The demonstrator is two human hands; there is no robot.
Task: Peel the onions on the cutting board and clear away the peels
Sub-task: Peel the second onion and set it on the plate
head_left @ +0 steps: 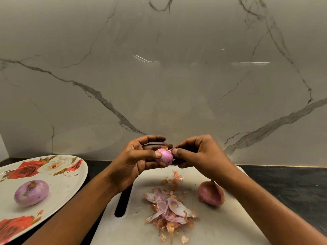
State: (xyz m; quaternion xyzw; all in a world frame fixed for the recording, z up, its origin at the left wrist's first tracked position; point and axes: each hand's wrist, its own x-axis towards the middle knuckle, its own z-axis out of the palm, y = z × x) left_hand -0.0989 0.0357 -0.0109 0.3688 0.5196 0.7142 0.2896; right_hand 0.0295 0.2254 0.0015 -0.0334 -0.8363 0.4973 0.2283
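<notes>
Fingers (150, 164) of the left hand (136, 160) are curled round a small, pink-purple, partly peeled onion (165, 158), with the thumb pressed on its near face. Onion is held in the air, above the far edge of the white plastic cutting board (221, 223).

Right hand (200, 156): thumb and fingertips pinch a thin papery strip of skin (166, 148) at the top of that onion. Remaining fingers are tucked in, narrow. Both hands meet at the onion.

On the board:
- pile of pink and brown onion peels (169, 211), roughly centre, nearer the person
- smaller scatter of brown flakes (175, 179) just beyond the pile
- one reddish-brown unpeeled onion (211, 192), right of the pile, lying on its side, partly under the right forearm
- dark slot handle (123, 204) on the board's left side

Left of the board: oval white plate with red rose print (58, 191), holding one peeled pale-purple onion (31, 192). Plate and board are apart, with a strip of dark stone counter (292, 188) under both. Grey-veined white marble backsplash (159, 76) stands behind.
</notes>
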